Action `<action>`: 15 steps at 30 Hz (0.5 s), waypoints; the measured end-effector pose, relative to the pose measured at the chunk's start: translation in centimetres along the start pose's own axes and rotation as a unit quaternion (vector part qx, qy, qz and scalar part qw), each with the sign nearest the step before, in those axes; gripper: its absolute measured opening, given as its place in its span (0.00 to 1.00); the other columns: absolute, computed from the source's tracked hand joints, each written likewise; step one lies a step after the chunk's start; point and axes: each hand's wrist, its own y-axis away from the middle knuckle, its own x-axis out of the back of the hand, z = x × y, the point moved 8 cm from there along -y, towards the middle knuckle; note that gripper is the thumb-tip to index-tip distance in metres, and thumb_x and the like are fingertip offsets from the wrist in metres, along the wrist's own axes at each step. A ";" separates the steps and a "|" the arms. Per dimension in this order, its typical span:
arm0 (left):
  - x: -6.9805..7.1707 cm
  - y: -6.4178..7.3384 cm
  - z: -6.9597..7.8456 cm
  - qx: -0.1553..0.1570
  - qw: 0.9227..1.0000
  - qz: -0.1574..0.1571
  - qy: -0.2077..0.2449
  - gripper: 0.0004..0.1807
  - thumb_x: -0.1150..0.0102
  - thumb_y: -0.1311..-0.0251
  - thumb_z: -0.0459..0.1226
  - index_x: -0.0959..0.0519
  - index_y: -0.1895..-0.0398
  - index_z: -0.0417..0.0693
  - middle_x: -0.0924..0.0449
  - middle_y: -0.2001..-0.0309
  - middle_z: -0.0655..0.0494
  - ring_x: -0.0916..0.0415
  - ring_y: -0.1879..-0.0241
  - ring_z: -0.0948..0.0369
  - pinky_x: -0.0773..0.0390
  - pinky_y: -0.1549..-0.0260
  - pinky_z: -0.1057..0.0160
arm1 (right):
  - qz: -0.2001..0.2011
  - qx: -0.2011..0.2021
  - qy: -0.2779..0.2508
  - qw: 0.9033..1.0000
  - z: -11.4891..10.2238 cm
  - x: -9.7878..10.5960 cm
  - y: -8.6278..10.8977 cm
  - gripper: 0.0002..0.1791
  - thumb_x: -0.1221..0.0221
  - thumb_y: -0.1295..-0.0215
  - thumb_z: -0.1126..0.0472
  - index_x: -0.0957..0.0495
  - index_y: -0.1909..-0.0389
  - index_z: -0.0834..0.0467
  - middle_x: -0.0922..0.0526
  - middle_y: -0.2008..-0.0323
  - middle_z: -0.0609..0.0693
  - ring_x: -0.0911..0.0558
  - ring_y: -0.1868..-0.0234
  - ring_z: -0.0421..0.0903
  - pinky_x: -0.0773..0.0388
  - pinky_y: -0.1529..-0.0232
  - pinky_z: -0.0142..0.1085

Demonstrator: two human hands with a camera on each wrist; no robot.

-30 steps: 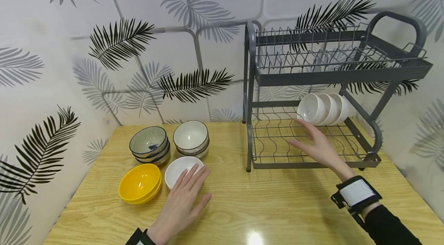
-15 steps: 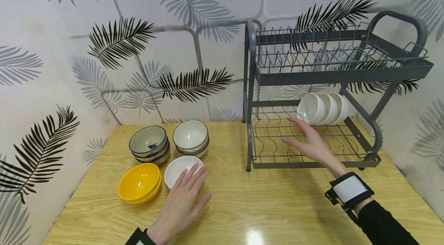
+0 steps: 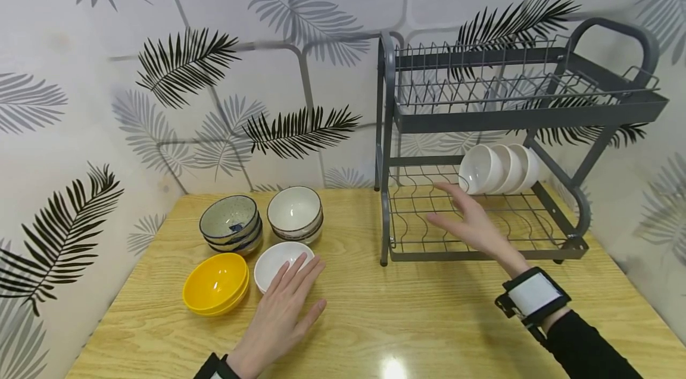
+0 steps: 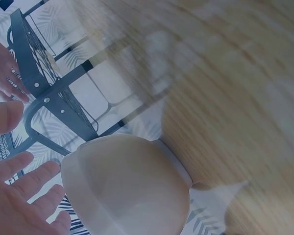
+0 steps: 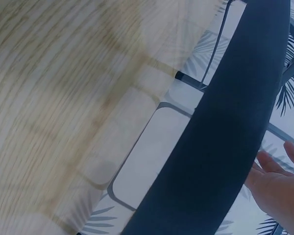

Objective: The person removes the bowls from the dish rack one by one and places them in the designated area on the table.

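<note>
My left hand (image 3: 284, 313) reaches over the near side of a white bowl (image 3: 270, 263) on the table, its fingers straight and slightly spread. In the left wrist view the side of that white bowl (image 4: 127, 186) fills the lower middle, beside my fingers; whether they touch cannot be told. My right hand (image 3: 474, 227) hovers at the lower tier of the dark grey dish rack (image 3: 482, 257), thumb and fingers apart, holding nothing. Several white bowls (image 3: 477, 170) stand on edge just behind it, at the tier's right. The right wrist view shows the rack bar (image 5: 210, 122) beside the hand.
Left of the white bowl sit stacked yellow bowls (image 3: 214, 283). Behind are grey-green bowls (image 3: 230, 218) and cream bowls with dark rims (image 3: 295, 209), both stacked. The rack's upper tier (image 3: 525, 117) overhangs the lower one. A patterned wall (image 3: 343, 87) closes the back.
My right hand has drifted left, away from the white bowls on the rack, with its fingers still apart. The left hand and the bowls have stayed in place.
</note>
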 end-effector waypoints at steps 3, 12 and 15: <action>0.0 0.0 0.0 0.000 1.000 -0.001 -0.001 0.31 0.44 0.38 0.47 0.32 0.33 0.43 0.35 0.31 0.50 0.46 0.31 0.53 0.42 0.33 0.45 | 0.001 0.007 0.004 1.000 -0.4 -0.1 0.0 0.39 0.40 0.36 0.54 0.45 0.28 0.62 0.44 0.30 0.65 0.44 0.31 0.63 0.45 0.33 0.61; -0.1 0.0 0.0 0.000 1.000 -0.004 -0.004 0.32 0.43 0.38 0.47 0.32 0.33 0.44 0.36 0.31 0.51 0.46 0.30 0.53 0.43 0.32 0.46 | -0.008 0.019 0.001 1.000 -1.1 -0.8 -0.2 0.37 0.41 0.34 0.54 0.43 0.29 0.63 0.43 0.30 0.65 0.45 0.31 0.63 0.46 0.33 0.61; -0.1 0.0 0.0 0.000 1.000 -0.004 -0.005 0.32 0.43 0.39 0.47 0.32 0.33 0.44 0.36 0.31 0.51 0.46 0.30 0.53 0.43 0.32 0.46 | -0.010 0.018 0.003 1.000 -1.3 -1.0 -0.3 0.37 0.41 0.34 0.53 0.43 0.29 0.62 0.43 0.30 0.65 0.44 0.31 0.63 0.45 0.33 0.62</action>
